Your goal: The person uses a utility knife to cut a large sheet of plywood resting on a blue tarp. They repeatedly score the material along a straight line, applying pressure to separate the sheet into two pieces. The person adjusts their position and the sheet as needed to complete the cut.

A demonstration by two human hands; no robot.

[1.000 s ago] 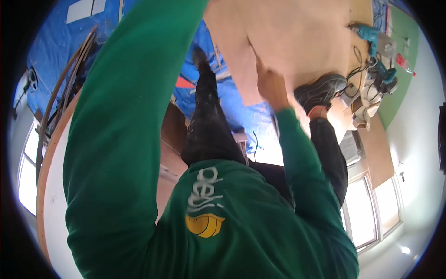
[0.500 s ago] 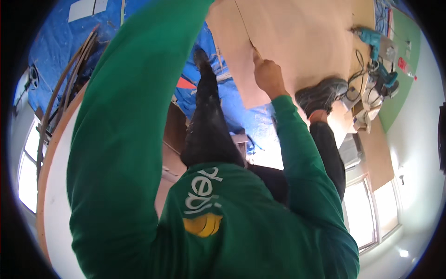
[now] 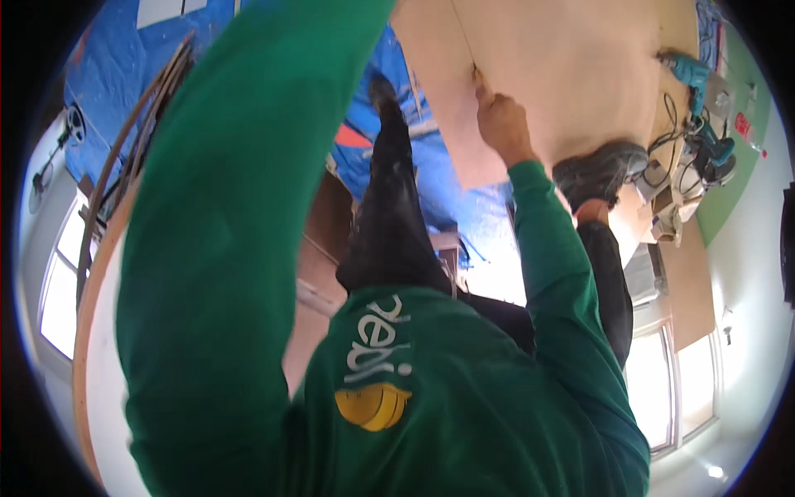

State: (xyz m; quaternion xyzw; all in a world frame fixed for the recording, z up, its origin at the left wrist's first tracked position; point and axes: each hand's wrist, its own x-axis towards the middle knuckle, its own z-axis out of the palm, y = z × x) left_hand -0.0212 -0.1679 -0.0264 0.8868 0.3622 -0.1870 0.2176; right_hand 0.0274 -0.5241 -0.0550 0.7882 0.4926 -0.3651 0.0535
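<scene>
My right hand (image 3: 503,128) is closed round a small slim tool with a dark tip (image 3: 475,73). The index finger is stretched along it, and most of the tool is hidden in the grip, so its exact kind does not show. Its tip touches a large light-brown wooden sheet (image 3: 563,74), where a thin dark line runs from the tip up to the top edge of the view. My left arm (image 3: 224,190), in a green sleeve, reaches up past the top edge; the left hand is out of sight.
My black shoe (image 3: 600,170) stands at the sheet's right edge. Beyond it lie a teal power drill (image 3: 687,74), another teal power tool (image 3: 712,142), cords and a red-labelled bottle (image 3: 743,126). Blue tarp (image 3: 108,91) spreads at left, with long thin strips (image 3: 149,116) leaning there.
The whole view has shifted, so the sheet, shoe and tools sit farther right. My right hand keeps its place on the sheet. The sliver of left hand at the top edge has gone from view.
</scene>
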